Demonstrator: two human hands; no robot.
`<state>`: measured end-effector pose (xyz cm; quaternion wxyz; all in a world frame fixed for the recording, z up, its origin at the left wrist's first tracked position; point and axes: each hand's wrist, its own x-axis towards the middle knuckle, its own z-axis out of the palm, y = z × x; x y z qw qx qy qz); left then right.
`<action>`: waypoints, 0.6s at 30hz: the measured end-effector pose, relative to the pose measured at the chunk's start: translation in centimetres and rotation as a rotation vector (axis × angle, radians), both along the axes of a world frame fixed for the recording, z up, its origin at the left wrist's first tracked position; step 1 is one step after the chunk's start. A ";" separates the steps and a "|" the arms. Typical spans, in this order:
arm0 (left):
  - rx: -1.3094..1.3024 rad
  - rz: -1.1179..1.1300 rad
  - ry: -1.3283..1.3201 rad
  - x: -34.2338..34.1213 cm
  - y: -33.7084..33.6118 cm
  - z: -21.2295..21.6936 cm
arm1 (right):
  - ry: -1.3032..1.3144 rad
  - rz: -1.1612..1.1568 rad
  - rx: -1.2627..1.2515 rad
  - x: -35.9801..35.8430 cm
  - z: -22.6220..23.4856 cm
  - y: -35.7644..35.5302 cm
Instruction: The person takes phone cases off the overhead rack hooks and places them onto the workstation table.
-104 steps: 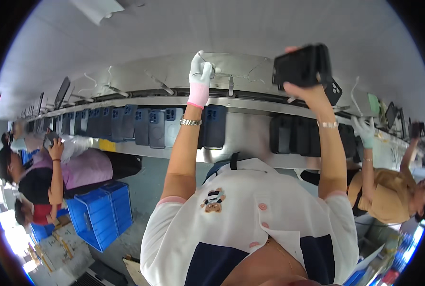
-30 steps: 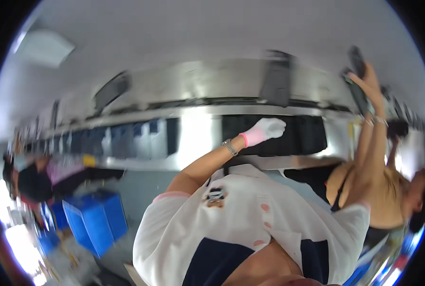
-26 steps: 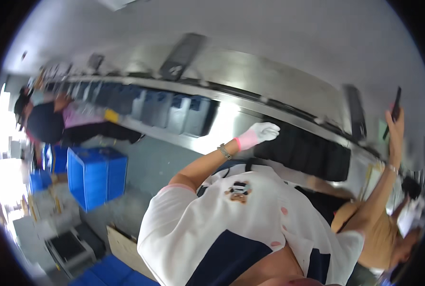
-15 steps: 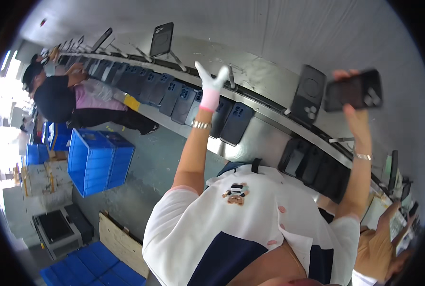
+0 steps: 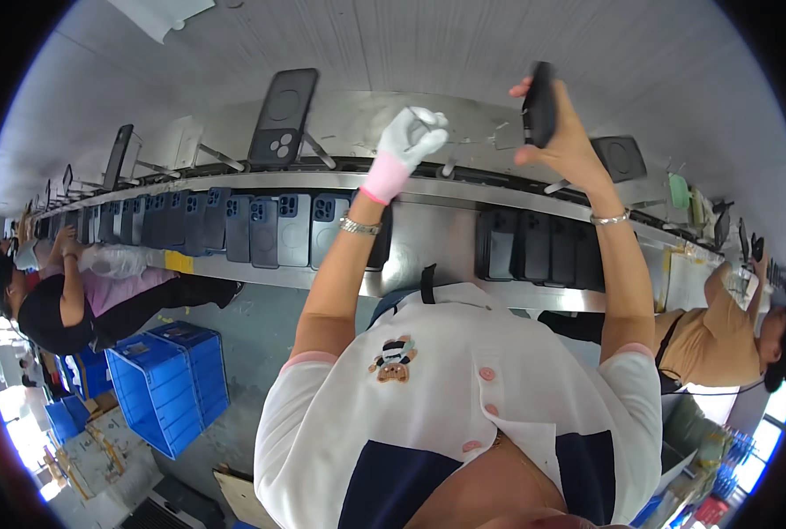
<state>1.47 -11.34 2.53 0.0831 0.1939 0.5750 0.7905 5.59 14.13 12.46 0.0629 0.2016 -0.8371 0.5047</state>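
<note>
My right hand (image 5: 574, 145) is raised over the line and grips a dark phone case (image 5: 543, 104), turned nearly edge-on, between thumb and fingers. My left hand (image 5: 413, 141), in a white glove with a pink cuff, hovers above the line near a bare metal peg (image 5: 449, 166). Its fingers are half curled, apart from the thumb, with nothing visible between them. A black phone case (image 5: 284, 115) with a ring on its back leans on a peg to the left of it. Another ringed case (image 5: 620, 159) stands behind my right wrist.
A row of dark phone cases (image 5: 263, 231) lies along the metal ledge (image 5: 428, 251) at left, and several more cases (image 5: 534, 247) at right. Co-workers sit at the left (image 5: 67, 300) and right (image 5: 711, 348). Blue crates (image 5: 168, 379) stand on the floor.
The view has turned, levelling the line. My right hand has rotated the phone case from face-on to nearly edge-on. The left hand's spread fingers have curled in.
</note>
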 end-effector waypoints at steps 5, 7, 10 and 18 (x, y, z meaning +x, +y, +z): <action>-0.391 0.072 0.252 1.3 7.4 0.1 | 0.038 -0.039 0.544 0.0 -0.1 0.3; -0.206 -0.070 0.041 2.1 10.3 0.0 | 0.057 -0.031 0.762 0.5 -1.0 2.0; -0.464 0.091 0.309 2.1 14.7 -0.6 | -0.034 -0.088 0.807 1.5 -0.9 6.5; -1.215 -0.473 -0.189 4.8 10.2 -15.6 | 0.254 -0.546 0.477 12.2 -4.6 8.2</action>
